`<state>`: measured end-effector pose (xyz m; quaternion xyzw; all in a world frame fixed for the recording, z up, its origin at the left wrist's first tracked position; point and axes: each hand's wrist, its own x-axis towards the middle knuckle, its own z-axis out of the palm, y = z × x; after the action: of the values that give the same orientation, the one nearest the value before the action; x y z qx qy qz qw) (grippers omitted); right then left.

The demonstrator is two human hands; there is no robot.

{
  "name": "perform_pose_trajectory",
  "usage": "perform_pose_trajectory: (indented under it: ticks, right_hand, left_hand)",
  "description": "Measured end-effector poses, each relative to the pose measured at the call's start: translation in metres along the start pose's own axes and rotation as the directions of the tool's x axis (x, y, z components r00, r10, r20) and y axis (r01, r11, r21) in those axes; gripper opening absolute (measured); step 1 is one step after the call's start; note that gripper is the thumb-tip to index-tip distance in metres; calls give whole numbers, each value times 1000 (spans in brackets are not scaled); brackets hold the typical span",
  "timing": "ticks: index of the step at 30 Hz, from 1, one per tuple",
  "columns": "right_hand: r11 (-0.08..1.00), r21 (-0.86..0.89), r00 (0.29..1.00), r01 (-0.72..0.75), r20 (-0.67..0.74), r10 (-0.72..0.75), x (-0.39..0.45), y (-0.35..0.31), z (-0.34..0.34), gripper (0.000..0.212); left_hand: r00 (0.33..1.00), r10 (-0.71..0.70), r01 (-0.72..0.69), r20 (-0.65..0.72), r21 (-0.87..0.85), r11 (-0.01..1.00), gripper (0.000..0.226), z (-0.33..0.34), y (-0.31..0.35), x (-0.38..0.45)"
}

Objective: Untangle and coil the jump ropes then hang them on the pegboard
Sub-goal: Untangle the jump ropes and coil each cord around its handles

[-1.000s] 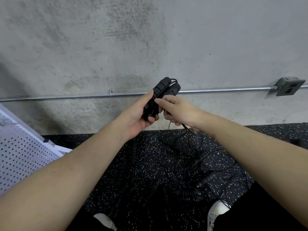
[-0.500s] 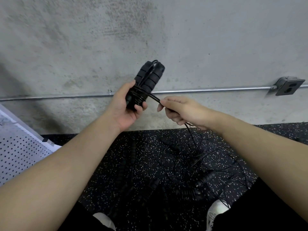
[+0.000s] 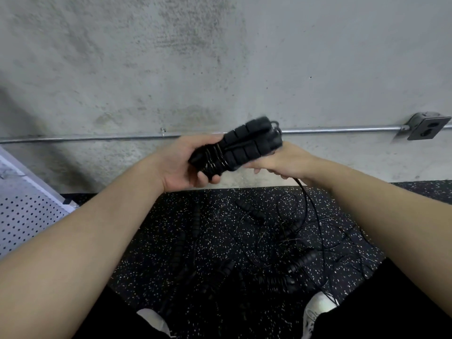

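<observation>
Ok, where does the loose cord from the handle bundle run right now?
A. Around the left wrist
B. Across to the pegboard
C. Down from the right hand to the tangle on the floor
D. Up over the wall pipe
C: the cord drops from under the right hand to the tangled ropes on the floor, while the left hand grips the wrapped handles.

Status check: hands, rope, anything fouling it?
Left hand grips paired handles, cord wrapped round them. Right hand holds cord. Tail runs into floor tangle.
</observation>
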<state>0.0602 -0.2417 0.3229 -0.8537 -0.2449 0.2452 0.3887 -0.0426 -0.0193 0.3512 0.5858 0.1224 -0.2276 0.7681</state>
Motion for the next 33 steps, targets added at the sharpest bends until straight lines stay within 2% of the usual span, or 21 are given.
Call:
perform_pose_trajectory:
  ticks: [2, 4, 7, 9, 11, 14, 16, 21, 22, 24, 25, 27, 29, 30, 33]
  right_hand:
    - [999, 34, 999, -28, 18, 28, 5, 6, -1, 13]
    - [994, 78, 996, -81, 37, 78, 6, 5, -1, 15]
    - [986, 119, 992, -114, 73, 106, 4, -4, 1, 24]
    - [976, 176, 985, -127, 139, 103, 1, -7, 2, 30]
    - [957, 240, 975, -163, 189, 118, 0, -10, 2, 22]
    - [954, 252, 976, -163, 180, 119, 0, -15, 4, 21]
    - [953, 253, 980, -164, 155, 127, 0, -15, 3, 22]
    - [963, 247, 991, -111, 102, 88, -1, -17, 1, 17]
    - [970, 227, 994, -87, 84, 70, -1, -19, 2, 22]
    - [984, 166, 998, -57, 40, 51, 0, -20, 6, 35]
    - [987, 153, 998, -54, 26, 51, -1, -21, 8, 35]
    - [977, 201, 997, -68, 32, 63, -1, -22, 13, 26]
    - [952, 292, 995, -95, 59, 81, -1, -22, 15, 31]
    - [936, 337, 994, -104, 72, 84, -2, -23, 15, 25]
    - [892, 420, 984, -168, 131, 123, -5, -28, 13, 20]
  left_hand:
    - [999, -36, 34, 10, 193, 981, 47, 3, -4, 1]
    - [999, -53, 48, 6, 359, 932, 57, 6, -7, 3]
    - [999, -44, 25, 26, 495, 869, 45, 10, -8, 4]
    - [998, -40, 12, 42, 537, 843, 41, 11, -8, 4]
    - [999, -26, -4, 43, 580, 815, 42, 12, -9, 6]
    - [999, 19, -38, 36, 666, 745, 24, 11, -13, 11]
    - [998, 57, -58, 26, 714, 698, 20, 9, -16, 13]
    - [981, 177, -66, -77, 727, 683, 40, 10, -22, 19]
    - [979, 183, -57, -90, 740, 670, 44, 10, -21, 20]
    - [979, 181, -31, -98, 797, 603, 51, 12, -21, 23]
    - [978, 186, -21, -100, 831, 556, 52, 14, -21, 24]
    - [965, 226, 1, -130, 868, 497, 42, 17, -24, 28]
    - [940, 284, 20, -188, 864, 504, 31, 17, -27, 34]
    - [925, 314, 28, -213, 863, 504, 27, 16, -28, 36]
    - [880, 406, 46, -247, 895, 444, 22, 15, -33, 38]
